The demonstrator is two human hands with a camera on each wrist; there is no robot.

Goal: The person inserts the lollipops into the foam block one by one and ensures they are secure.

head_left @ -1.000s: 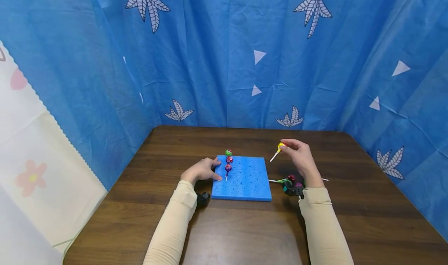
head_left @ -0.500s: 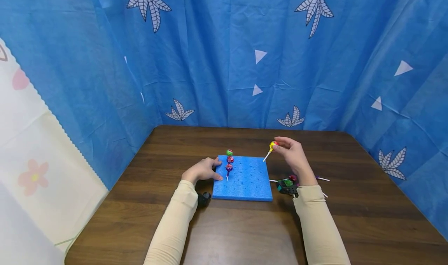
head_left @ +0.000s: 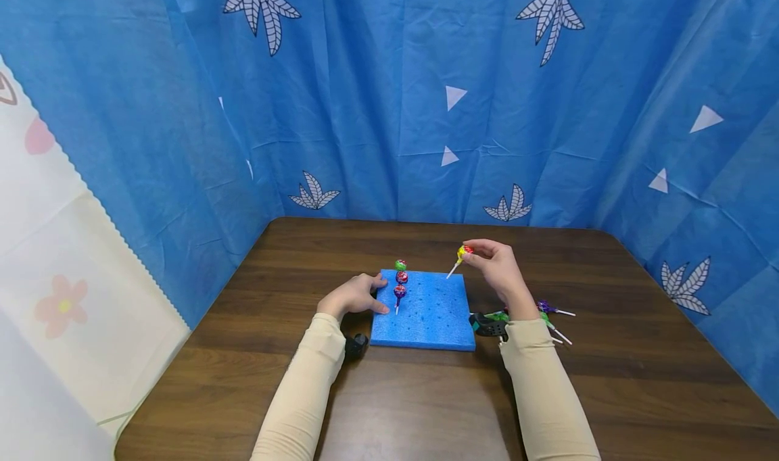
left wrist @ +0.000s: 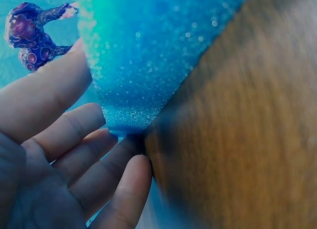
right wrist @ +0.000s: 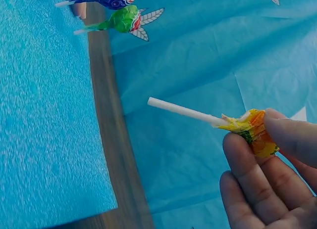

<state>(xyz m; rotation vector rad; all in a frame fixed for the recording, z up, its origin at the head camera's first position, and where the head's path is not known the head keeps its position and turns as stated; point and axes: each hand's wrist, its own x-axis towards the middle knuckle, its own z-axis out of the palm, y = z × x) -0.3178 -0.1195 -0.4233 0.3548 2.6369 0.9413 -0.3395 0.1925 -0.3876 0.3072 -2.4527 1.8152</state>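
Note:
My right hand point(head_left: 500, 275) pinches a yellow-and-red wrapped lollipop point(right wrist: 255, 132) by its head between thumb and fingers. Its white stick slants down to the left, above the back right part of a blue foam board point(head_left: 429, 319) dotted with small holes. My left hand point(head_left: 353, 296) rests against the board's left edge, thumb on the top face and fingers along the side. Beside it stand a green lollipop point(head_left: 401, 265), a red lollipop point(head_left: 402, 278) and a purple lollipop point(head_left: 399, 290) in a column on the board.
Several loose lollipops point(head_left: 548, 307) lie on the brown wooden table point(head_left: 420, 407) right of the board, partly hidden by my right wrist and its black camera strap point(head_left: 487, 325). A blue curtain point(head_left: 377, 109) hangs behind the table.
My right hand has moved left with the yellow lollipop, from right of the board to over its back right part. More of the loose lollipops show now. My left hand keeps its place.

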